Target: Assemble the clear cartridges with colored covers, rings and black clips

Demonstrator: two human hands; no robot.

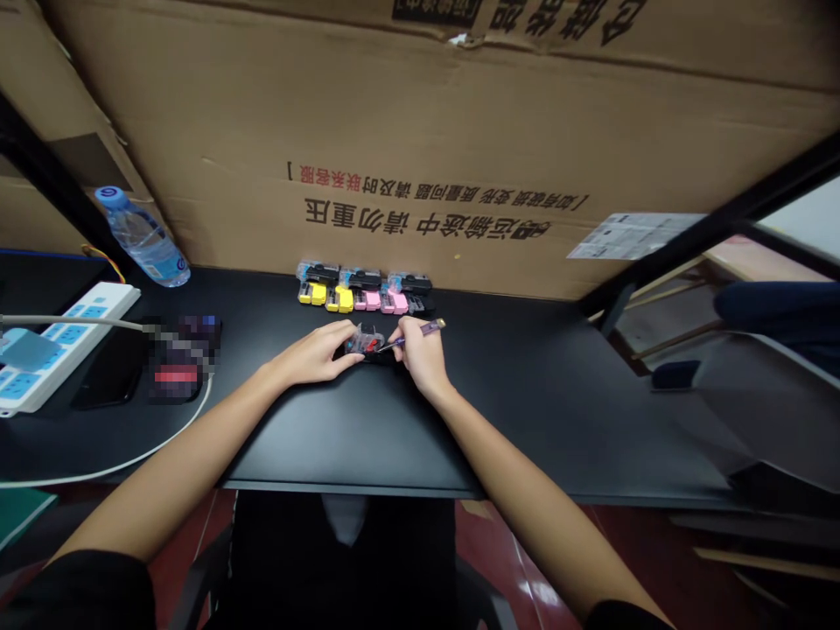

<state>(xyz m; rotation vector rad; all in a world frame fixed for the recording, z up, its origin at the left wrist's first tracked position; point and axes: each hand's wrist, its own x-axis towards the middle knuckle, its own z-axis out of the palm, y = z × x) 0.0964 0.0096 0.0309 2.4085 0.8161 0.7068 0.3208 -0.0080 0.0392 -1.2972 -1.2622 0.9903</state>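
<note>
A small ink cartridge (365,340) with a clear body and a red part lay on the black tabletop (367,429), near the middle and just in front of the person. The left hand (319,352) was closed on its left side, fingers (346,331) curled over the top edge. The right hand (420,354) was clamped around a slim purple tool (420,332), held like a pen, its tip touching the cartridge's right side.

Just behind, a row of similar cartridges (365,289) stood side by side: yellow ones on the left, pink in the middle, a dark one at the right end, all with clear blue-tinted upper parts and black caps.

The tabletop was matte, flat and smooth. Far to the left lay a clear plastic water bottle (143,238) with a blue cap, tilted on its side, and a white power strip (59,343) with blue sockets, with a white cable (131,459) curving across the surface. A large brown cardboard sheet (459,149) with printed characters stood as a wall along the back edge.
</note>
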